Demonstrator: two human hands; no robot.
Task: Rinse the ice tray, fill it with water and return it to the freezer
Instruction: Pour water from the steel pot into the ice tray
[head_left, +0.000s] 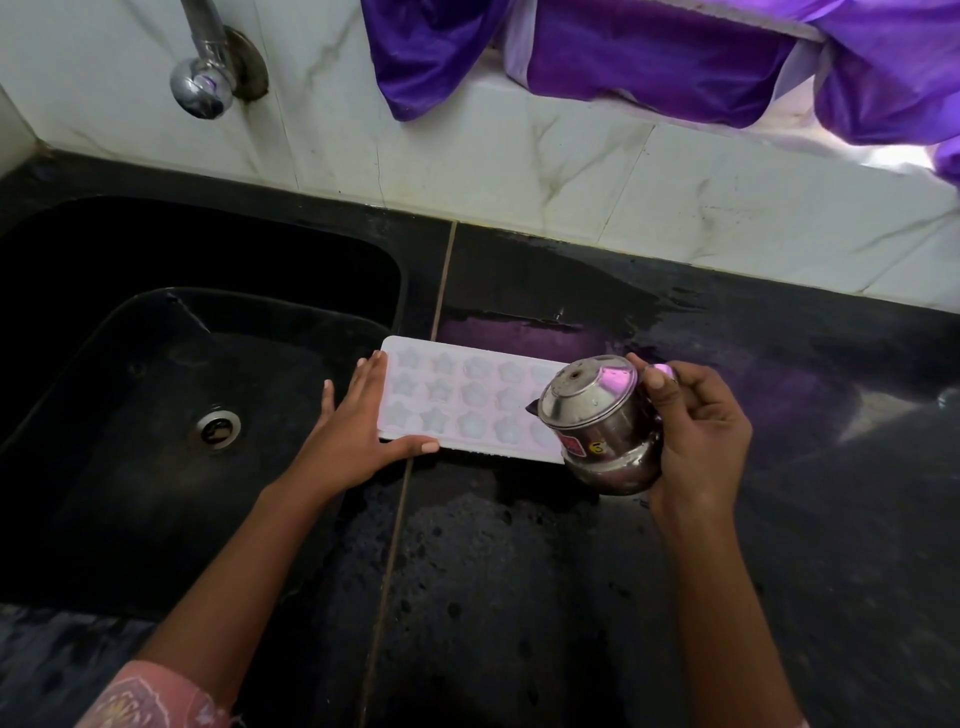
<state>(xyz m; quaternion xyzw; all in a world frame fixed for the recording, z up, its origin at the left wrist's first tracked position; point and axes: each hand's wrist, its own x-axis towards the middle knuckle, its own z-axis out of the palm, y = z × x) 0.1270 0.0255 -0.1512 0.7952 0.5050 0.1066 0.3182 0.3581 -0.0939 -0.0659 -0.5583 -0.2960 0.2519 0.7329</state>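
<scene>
A white ice tray (467, 397) with star and flower shaped cells lies flat on the black counter, just right of the sink. My left hand (358, 431) rests on the tray's left end, with the fingers spread along that edge and the thumb against the front rim. My right hand (696, 431) grips the handle of a small lidded steel kettle (602, 421). The kettle is tilted with its spout over the tray's right cells and hides the tray's right end. No stream of water shows.
A black sink (171, 395) with a round drain (218, 427) fills the left side. A steel tap (205, 78) juts from the white marble wall above it. Purple cloth (649, 57) hangs at the top right. The counter (519, 571) looks wet.
</scene>
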